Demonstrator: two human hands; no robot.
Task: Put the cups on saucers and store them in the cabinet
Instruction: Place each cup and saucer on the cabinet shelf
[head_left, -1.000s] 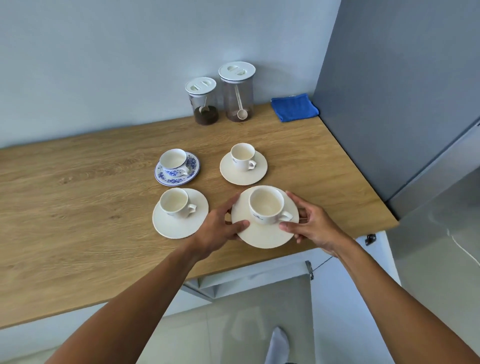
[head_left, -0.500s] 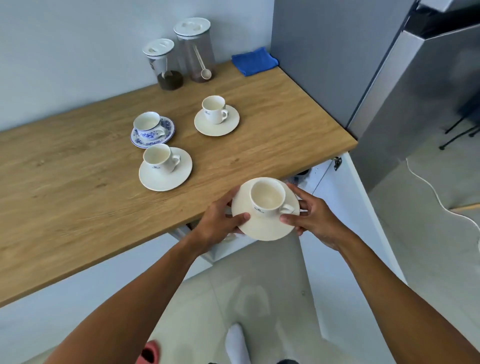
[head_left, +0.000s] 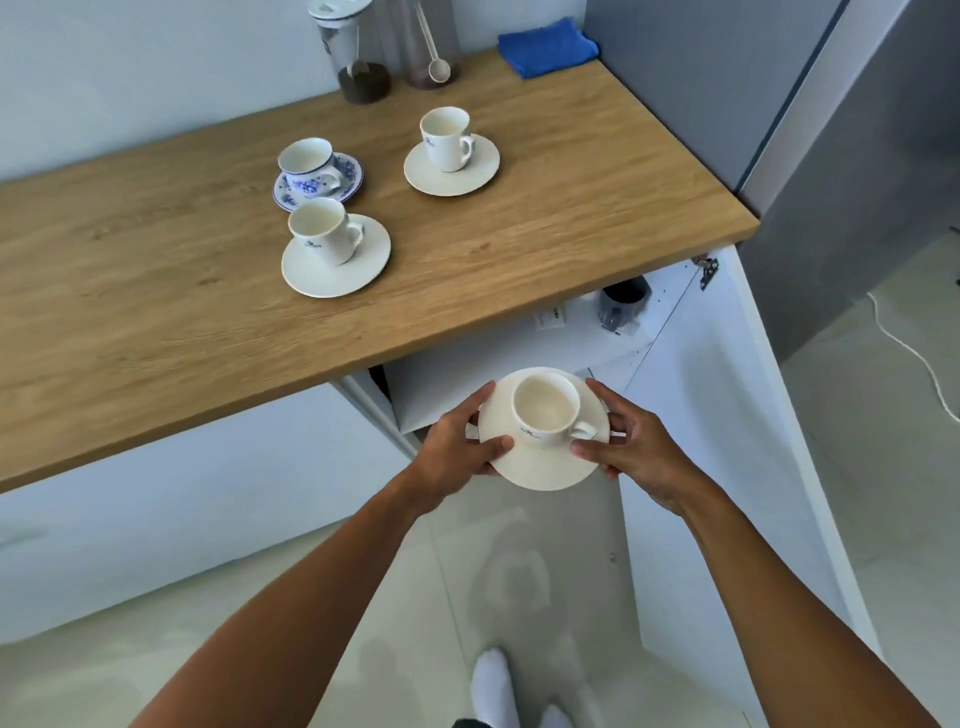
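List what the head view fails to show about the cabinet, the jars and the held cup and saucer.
- Cabinet interior: mostly hidden under the countertop.
- Two jars: tops cut off by the upper frame edge.
- Saucer underside: fingers of the left hand and right hand hidden beneath.
- Cup logo: too small to read.

Hands: left hand (head_left: 457, 447) and right hand (head_left: 631, 447) grip the saucer (head_left: 545, 465) with cup (head_left: 545, 410), below the counter (head_left: 156, 291) edge.
Counter: three cups on saucers.

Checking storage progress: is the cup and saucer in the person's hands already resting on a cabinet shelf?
No: both hands, left and right, hold the saucer with its cup in the air before the open cabinet.
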